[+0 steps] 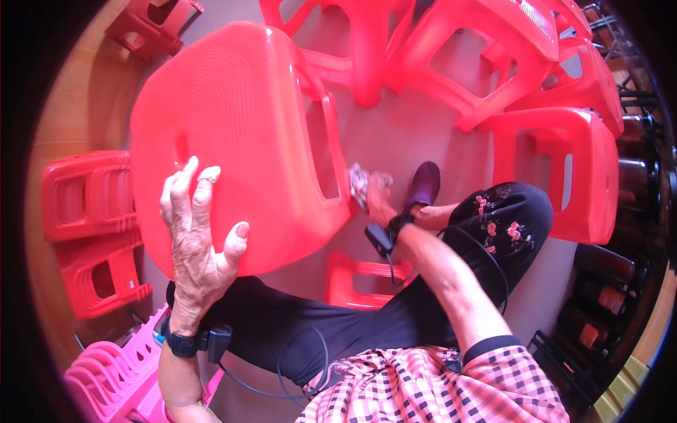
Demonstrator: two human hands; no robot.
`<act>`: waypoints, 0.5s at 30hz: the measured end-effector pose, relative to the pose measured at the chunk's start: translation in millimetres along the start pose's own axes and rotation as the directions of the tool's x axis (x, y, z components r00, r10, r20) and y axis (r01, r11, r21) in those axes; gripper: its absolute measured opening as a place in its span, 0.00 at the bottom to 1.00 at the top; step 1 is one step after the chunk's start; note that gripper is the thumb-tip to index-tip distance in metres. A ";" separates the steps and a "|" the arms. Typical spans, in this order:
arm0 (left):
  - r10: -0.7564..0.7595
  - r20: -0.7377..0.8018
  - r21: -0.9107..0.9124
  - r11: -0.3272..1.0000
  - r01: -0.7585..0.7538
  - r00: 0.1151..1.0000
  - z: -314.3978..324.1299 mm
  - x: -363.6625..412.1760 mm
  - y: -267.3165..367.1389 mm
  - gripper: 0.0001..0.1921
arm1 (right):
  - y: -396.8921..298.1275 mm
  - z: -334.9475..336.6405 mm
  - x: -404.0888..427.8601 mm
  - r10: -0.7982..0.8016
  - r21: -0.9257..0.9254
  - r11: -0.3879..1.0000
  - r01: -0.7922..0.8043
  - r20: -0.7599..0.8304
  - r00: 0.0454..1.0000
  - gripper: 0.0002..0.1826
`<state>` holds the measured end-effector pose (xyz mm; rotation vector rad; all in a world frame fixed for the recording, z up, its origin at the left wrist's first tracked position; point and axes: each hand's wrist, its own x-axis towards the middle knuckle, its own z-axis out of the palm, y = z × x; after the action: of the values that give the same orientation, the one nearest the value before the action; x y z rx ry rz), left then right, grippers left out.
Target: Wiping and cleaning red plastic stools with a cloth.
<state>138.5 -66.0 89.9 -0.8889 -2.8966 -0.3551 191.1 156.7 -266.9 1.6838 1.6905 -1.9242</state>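
A large red plastic stool (238,137) lies tipped on its side before me, its ridged seat turned toward my left. My left hand (201,238) rests on that seat with fingers spread, near the small slot in its middle; one finger has a pale wrap on its tip. At the stool's leg side, my right hand (380,195) grips a crumpled patterned cloth (359,184), which is against or very near the lower rim. The right hand is slightly blurred. Both wrists wear black straps with small boxes and cables.
More red stools (560,169) stand ahead and to the right. Stacked red stools (90,195) lie along the left wall. Pink plastic chairs or stools (116,380) are at lower left. Dark bottles or jars (608,296) line the right. A low red stool (365,280) is beneath me.
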 end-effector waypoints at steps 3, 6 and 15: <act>0.043 -0.010 -0.048 0.998 -0.043 0.999 4.0 14.0 9.4 0.36 | -68.4 8.7 101.1 -0.416 0.461 0.864 0.202 0.428 0.802 0.20; 0.028 0.010 0.007 1.000 -0.028 1.000 -5.5 1.0 1.6 0.36 | -169.0 62.3 55.9 -0.426 0.289 0.899 0.328 0.413 0.805 0.26; 0.032 -0.011 -0.007 0.999 -0.032 0.999 0.1 14.5 10.3 0.36 | -127.4 37.5 48.5 -0.489 -0.025 0.843 0.537 0.380 0.785 0.26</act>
<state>132.4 -49.8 94.1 -0.9305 -2.8697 -0.3661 64.5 205.9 -227.5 0.7852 2.2068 -2.0879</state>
